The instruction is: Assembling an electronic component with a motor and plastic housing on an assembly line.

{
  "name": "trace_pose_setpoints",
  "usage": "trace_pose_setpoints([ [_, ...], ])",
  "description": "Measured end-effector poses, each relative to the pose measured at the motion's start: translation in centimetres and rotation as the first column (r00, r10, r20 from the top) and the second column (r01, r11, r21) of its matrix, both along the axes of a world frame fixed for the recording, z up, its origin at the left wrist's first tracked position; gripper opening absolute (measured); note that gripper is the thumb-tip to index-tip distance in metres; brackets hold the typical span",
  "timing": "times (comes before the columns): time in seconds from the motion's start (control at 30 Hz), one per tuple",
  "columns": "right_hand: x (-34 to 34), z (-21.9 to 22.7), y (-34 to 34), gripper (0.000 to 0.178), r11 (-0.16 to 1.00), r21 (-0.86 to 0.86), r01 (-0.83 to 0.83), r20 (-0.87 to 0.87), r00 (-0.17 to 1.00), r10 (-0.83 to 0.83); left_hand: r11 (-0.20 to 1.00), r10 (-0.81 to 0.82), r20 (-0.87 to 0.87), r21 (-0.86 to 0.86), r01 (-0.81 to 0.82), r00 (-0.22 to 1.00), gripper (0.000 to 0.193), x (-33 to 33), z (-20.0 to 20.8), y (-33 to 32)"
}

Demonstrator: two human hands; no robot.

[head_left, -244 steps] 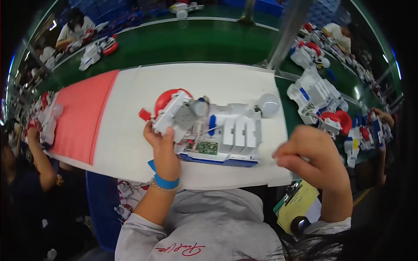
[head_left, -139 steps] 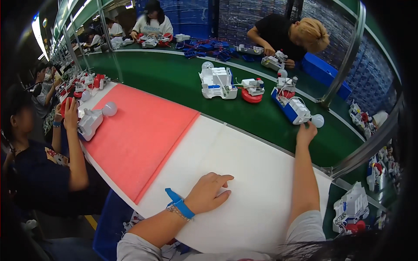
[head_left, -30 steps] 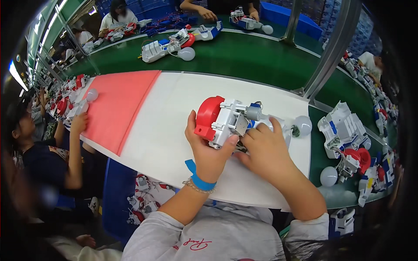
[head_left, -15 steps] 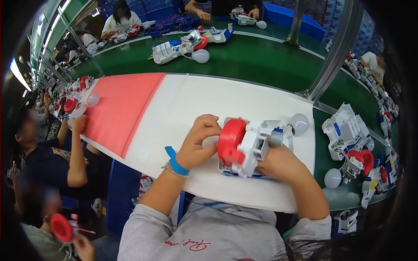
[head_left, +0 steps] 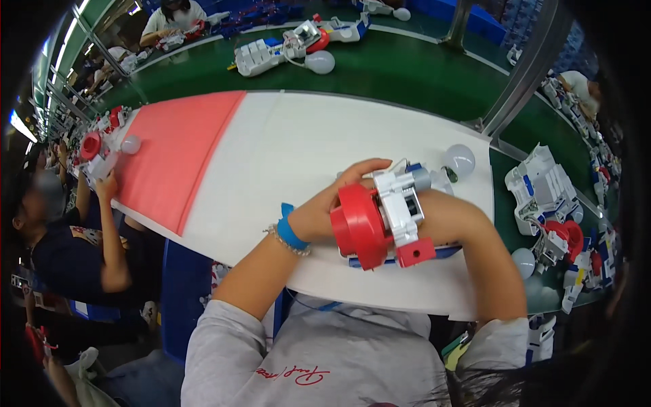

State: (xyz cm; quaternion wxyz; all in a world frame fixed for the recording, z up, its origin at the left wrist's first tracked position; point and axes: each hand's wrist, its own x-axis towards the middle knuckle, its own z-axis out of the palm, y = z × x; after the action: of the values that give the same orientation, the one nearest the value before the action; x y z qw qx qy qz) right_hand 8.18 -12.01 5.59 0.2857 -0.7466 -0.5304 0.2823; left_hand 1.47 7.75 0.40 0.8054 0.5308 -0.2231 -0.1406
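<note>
A motor assembly with a round red housing (head_left: 359, 220), a white plastic frame (head_left: 399, 203) and a grey cylindrical motor (head_left: 421, 178) is tilted above a white shell with a blue edge (head_left: 444, 253). My right hand (head_left: 437, 207) grips the assembly from behind; its fingers are mostly hidden by the white frame. My left hand (head_left: 325, 207) reaches behind the red housing. One finger shows stretched out above it, while the others are covered. A translucent ball (head_left: 460, 161) lies just past the motor on the white worktop (head_left: 291, 149).
A red sheet (head_left: 180, 149) covers the worktop's left part. On the green conveyor (head_left: 386, 74) beyond lies another white housing (head_left: 260, 57) with a ball. Open white shells (head_left: 546, 180) stand at the right. A metal post (head_left: 519, 74) rises at the far right. Co-workers sit left.
The motor assembly has been raised and turned, its red block now facing me. My left hand has moved forward behind the red housing. The view has shifted slightly.
</note>
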Motion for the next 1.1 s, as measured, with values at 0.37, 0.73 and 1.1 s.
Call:
trace_pose_setpoints([
  [0.37,-2.3,-0.5,0.8,0.013,0.994,-0.06,0.09,0.703,0.711,-0.022,0.747,0.638,-0.213,-0.059,-0.662,0.74,0.046,-4.9,-0.1,-2.0],
  [0.73,-2.3,0.5,1.9,0.011,0.948,-0.246,0.202,0.467,0.882,-0.067,0.805,0.565,-0.1,-0.152,-0.574,0.819,0.088,-7.9,-0.3,-1.8],
  [1.1,-2.0,0.2,4.0,0.013,0.963,-0.168,0.21,0.32,0.936,-0.148,0.578,0.808,-0.023,0.222,-0.785,0.588,0.044,-8.9,-2.5,-3.0],
])
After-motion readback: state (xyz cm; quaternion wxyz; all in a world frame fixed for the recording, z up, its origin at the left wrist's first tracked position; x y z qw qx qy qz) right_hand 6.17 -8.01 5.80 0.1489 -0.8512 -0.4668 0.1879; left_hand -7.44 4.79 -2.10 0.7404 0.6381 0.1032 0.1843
